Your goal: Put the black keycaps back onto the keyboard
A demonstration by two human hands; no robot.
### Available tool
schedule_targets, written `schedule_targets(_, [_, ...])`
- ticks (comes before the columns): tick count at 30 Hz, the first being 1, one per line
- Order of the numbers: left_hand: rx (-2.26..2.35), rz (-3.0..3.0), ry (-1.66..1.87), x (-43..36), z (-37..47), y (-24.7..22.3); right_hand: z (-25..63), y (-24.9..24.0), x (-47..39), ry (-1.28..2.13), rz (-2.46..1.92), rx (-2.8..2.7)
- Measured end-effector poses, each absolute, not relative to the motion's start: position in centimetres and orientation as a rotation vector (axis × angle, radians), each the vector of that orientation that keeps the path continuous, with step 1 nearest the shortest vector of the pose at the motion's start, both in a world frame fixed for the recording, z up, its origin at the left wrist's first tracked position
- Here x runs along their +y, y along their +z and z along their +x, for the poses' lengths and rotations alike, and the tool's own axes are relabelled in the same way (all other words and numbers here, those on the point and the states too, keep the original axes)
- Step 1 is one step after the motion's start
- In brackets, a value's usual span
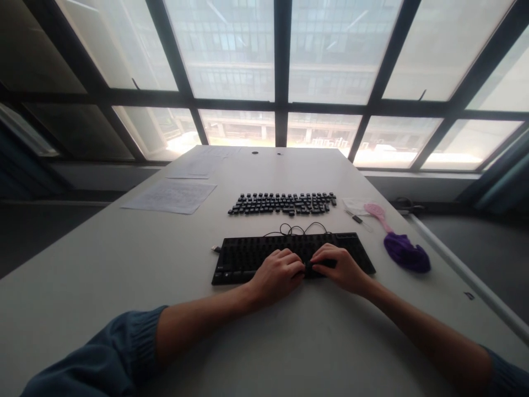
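Observation:
A black keyboard [243, 251] lies on the white table [165, 264], with most of its keycaps off and a few along its lower left edge. My left hand [281, 274] rests over its lower middle, fingers curled and closed near a small dark piece. Close beside it, my right hand [339, 267] pinches at that same small dark piece, which looks like a keycap [308, 265]; the fingertips nearly meet there. Behind the keyboard, loose black keycaps [281, 203] stand in rows.
Printed papers [173, 197] lie at the left. To the right are a pink-handled brush [378, 214], a purple cloth [407, 253], a small tool [357, 219] and a clear bag [351, 204]. The keyboard's cable [289, 228] loops behind it. Windows stand beyond the table.

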State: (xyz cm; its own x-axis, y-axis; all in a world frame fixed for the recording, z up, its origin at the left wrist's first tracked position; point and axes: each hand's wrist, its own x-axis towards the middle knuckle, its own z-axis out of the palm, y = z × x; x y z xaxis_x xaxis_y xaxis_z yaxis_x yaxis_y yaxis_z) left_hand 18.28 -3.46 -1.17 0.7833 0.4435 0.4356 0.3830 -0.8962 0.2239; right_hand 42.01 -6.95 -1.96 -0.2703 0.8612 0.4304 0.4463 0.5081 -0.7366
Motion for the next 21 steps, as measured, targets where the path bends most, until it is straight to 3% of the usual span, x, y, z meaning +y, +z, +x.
schedule_targets(21, [0.623,2.800,0.736,-3.31,18.26,-1.43,41.36,-2.04,-7.48,0.364,-0.932,-2.112])
